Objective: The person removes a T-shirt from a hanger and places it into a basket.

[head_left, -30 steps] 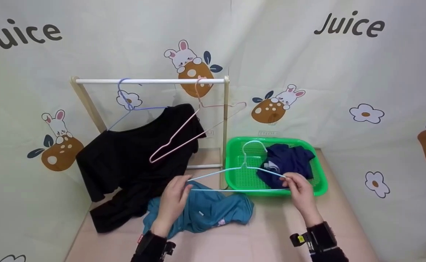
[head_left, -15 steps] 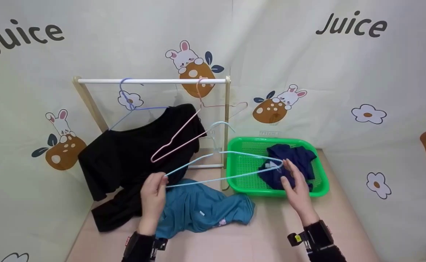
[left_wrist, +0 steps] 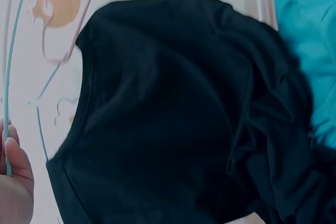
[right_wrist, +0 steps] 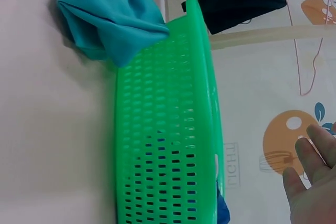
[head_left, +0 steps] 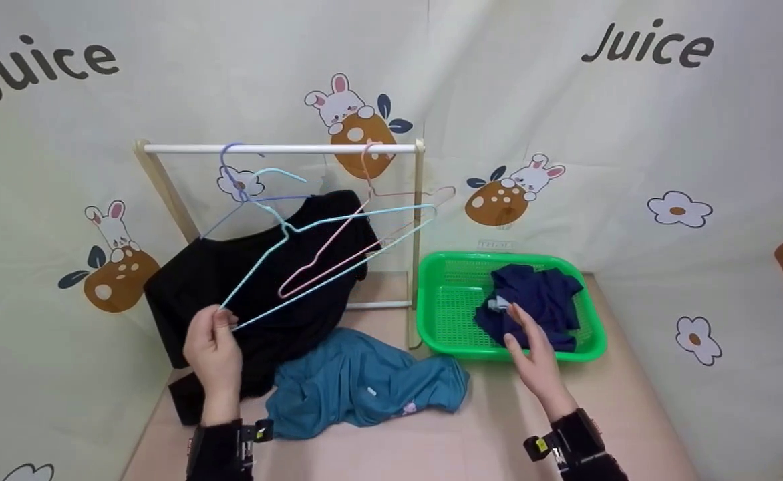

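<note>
My left hand (head_left: 214, 347) pinches one end of a light blue clothes hanger (head_left: 328, 275), which points up and right in front of the rack. In the left wrist view, the thumb and fingers (left_wrist: 17, 158) hold the hanger's wire. Behind it a black long-sleeved top (head_left: 251, 274) hangs from a purple-blue hanger (head_left: 274, 199). A pink hanger (head_left: 318, 252) hangs bare on the same bar. My right hand (head_left: 535, 357) holds nothing, its fingers extended near the front of the green basket (head_left: 429, 327). A teal garment (head_left: 365, 387) lies crumpled on the table between the hands.
A wooden rack with a white bar (head_left: 298, 149) stands at the back left. Dark navy clothing (head_left: 538, 304) lies in the basket's right half. A printed curtain (head_left: 605, 167) closes off the back and sides of the table (head_left: 445, 447).
My right hand has let go of the light blue hanger. My left hand has carried it left and upward, and its hook now stands near the rack bar.
</note>
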A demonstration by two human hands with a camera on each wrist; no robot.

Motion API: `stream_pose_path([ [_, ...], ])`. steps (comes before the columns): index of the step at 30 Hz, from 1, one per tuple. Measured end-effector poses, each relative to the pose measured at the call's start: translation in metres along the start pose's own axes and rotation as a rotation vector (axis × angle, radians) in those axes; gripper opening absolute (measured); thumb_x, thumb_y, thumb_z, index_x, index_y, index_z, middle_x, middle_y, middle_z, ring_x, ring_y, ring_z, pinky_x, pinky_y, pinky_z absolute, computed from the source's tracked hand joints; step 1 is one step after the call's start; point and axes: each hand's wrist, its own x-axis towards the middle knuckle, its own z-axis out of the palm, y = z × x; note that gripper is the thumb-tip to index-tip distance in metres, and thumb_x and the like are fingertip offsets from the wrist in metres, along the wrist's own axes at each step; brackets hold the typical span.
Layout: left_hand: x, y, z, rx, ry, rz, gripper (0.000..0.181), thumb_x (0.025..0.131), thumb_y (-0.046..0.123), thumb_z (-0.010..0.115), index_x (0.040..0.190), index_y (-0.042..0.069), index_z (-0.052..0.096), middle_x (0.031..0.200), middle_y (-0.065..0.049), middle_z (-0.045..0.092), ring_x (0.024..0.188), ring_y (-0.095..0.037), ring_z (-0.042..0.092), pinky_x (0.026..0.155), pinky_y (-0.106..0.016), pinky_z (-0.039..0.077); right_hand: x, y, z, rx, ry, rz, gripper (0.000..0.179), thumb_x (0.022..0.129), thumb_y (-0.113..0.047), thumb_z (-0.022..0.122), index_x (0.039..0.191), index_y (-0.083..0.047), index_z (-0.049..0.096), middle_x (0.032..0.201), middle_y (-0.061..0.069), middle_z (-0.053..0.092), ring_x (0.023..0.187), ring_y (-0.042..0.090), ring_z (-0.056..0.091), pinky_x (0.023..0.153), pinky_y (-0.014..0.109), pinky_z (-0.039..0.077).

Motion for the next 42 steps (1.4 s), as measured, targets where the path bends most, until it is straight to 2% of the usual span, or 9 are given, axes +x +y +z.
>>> stream_pose_path([
  [4, 0.003, 0.006, -0.009, -0.011, 0.055, -0.102, 0.021, 0.100, 0.000, 0.052, 0.084, -0.011, 0.060, 0.079, -0.016, 0.061, 0.074, 0.003, 0.054, 0.068, -0.014, 0.041, -0.004, 0.022, 0.008, -0.012, 0.006, -0.021, 0.052, 0.093, 0.010, 0.057, 0.142, 0.012, 0.041, 0.139, 0.029, 0.050, 0.127, 0.047, 0.042, 0.103, 0.009, 0.021],
  [9, 0.004, 0.015, -0.018, -0.038, 0.118, -0.248, 0.027, 0.104, 0.006, 0.048, 0.090, -0.015, 0.057, 0.079, -0.006, 0.060, 0.075, -0.002, 0.055, 0.070, -0.017, 0.041, -0.009, 0.044, 0.014, -0.037, -0.001, -0.041, 0.054, 0.092, 0.007, 0.061, 0.144, 0.005, 0.044, 0.139, 0.022, 0.053, 0.128, 0.041, 0.045, 0.104, 0.010, 0.022],
  [12, 0.003, 0.000, -0.020, -0.032, 0.141, -0.295, 0.026, 0.103, 0.007, 0.049, 0.092, -0.015, 0.058, 0.078, -0.001, 0.060, 0.072, -0.003, 0.055, 0.068, -0.018, 0.040, -0.011, 0.047, 0.015, -0.036, -0.010, -0.043, 0.053, 0.094, 0.004, 0.062, 0.144, 0.004, 0.045, 0.139, 0.019, 0.054, 0.128, 0.039, 0.045, 0.104, 0.011, 0.023],
  [15, 0.002, -0.017, -0.019, 0.013, 0.149, -0.308, 0.025, 0.103, 0.007, 0.050, 0.092, -0.013, 0.060, 0.078, 0.001, 0.060, 0.072, -0.001, 0.054, 0.066, -0.018, 0.040, -0.012, 0.047, 0.018, -0.037, -0.028, -0.046, 0.053, 0.095, 0.000, 0.062, 0.145, 0.002, 0.045, 0.139, 0.018, 0.054, 0.129, 0.039, 0.045, 0.105, 0.012, 0.023],
  [20, 0.003, -0.025, -0.011, 0.065, 0.119, -0.250, 0.025, 0.103, 0.010, 0.052, 0.089, -0.009, 0.062, 0.080, -0.008, 0.062, 0.076, 0.002, 0.054, 0.072, -0.018, 0.039, -0.016, 0.044, 0.029, -0.076, -0.072, -0.051, 0.055, 0.094, -0.004, 0.065, 0.146, -0.003, 0.045, 0.141, 0.014, 0.054, 0.129, 0.036, 0.047, 0.105, 0.020, 0.029],
  [25, 0.015, -0.018, 0.007, 0.062, 0.100, -0.134, 0.017, 0.098, 0.002, 0.059, 0.085, -0.006, 0.067, 0.078, -0.016, 0.066, 0.074, 0.006, 0.054, 0.073, -0.016, 0.039, -0.018, 0.038, 0.043, -0.125, -0.129, -0.091, 0.057, 0.091, -0.007, 0.069, 0.144, -0.002, 0.048, 0.140, 0.011, 0.055, 0.128, 0.034, 0.049, 0.102, 0.046, 0.039],
  [28, 0.025, -0.010, 0.018, 0.059, 0.080, -0.113, 0.014, 0.096, -0.001, 0.060, 0.085, -0.005, 0.068, 0.077, -0.015, 0.067, 0.074, 0.005, 0.054, 0.073, -0.016, 0.039, -0.020, 0.033, 0.053, -0.121, -0.172, -0.120, 0.059, 0.089, -0.010, 0.072, 0.143, -0.004, 0.050, 0.139, 0.011, 0.056, 0.128, 0.034, 0.049, 0.100, 0.054, 0.040],
  [36, 0.049, 0.006, 0.042, 0.115, -0.010, -0.046, 0.013, 0.094, -0.003, 0.060, 0.084, -0.004, 0.068, 0.077, -0.014, 0.067, 0.075, -0.018, 0.058, 0.074, -0.021, 0.038, -0.029, 0.028, 0.081, -0.155, -0.312, -0.211, 0.065, 0.085, -0.017, 0.077, 0.144, -0.008, 0.050, 0.140, 0.009, 0.055, 0.126, 0.033, 0.050, 0.099, 0.056, 0.041],
  [42, 0.055, 0.009, 0.056, 0.180, -0.110, -0.008, 0.013, 0.095, 0.007, 0.064, 0.088, -0.003, 0.068, 0.079, -0.017, 0.063, 0.077, -0.032, 0.057, 0.076, -0.040, 0.040, -0.034, 0.030, 0.098, -0.203, -0.402, -0.243, 0.067, 0.085, -0.025, 0.077, 0.142, -0.004, 0.050, 0.142, 0.016, 0.052, 0.128, 0.041, 0.048, 0.099, 0.062, 0.039],
])
